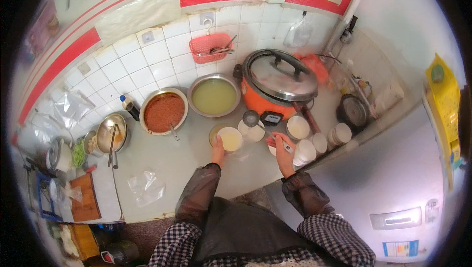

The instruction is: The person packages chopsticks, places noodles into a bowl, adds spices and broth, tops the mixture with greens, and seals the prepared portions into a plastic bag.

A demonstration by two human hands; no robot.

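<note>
My left hand (218, 152) grips the near-left rim of a white bowl (231, 139) that holds something pale yellow. Behind that bowl shows part of another round yellowish dish (214, 133). My right hand (284, 152) is closed around the handle of a ladle (251, 118), whose dark round head is over the far edge of a second white bowl (251, 132). Whether the head touches that bowl, I cannot tell. Stacked white bowls (305, 151) stand just right of my right hand, with a lone white bowl (298, 127) behind them.
An orange rice cooker (254, 95) with its lid on stands at the back. Left of it are a metal basin of greenish liquid (214, 96) and a basin of red sauce (164, 111). A clear plastic bag (146, 189) lies on the counter. A fridge (354, 189) borders the right.
</note>
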